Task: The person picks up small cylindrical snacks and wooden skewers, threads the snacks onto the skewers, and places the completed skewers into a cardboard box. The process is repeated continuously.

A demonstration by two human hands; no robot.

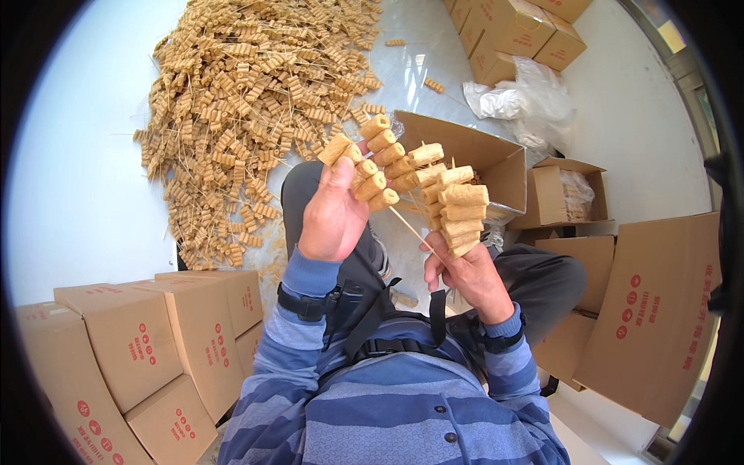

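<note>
My left hand [333, 221] is closed round some skewers [373, 184], each threaded with short, tan, hollow rolls that look like tofu-skin rolls. Their rolls point up and to the right, and a bare stick [407, 228] slants down toward my other hand. In my right hand [469, 275] is a bunch of the same skewers [463, 208], rolls uppermost, with the fingers wrapped round the stick ends. The two bunches nearly meet in front of my lap; whether they touch is unclear. How many sticks each hand grips is hidden.
A large heap of skewers [240, 101] covers the floor at the far left. An open carton [496, 174] stands just beyond my right hand. Closed cartons [139, 341] are stacked at the near left; more cartons [515, 31] and crumpled clear plastic [527, 101] lie at the far right.
</note>
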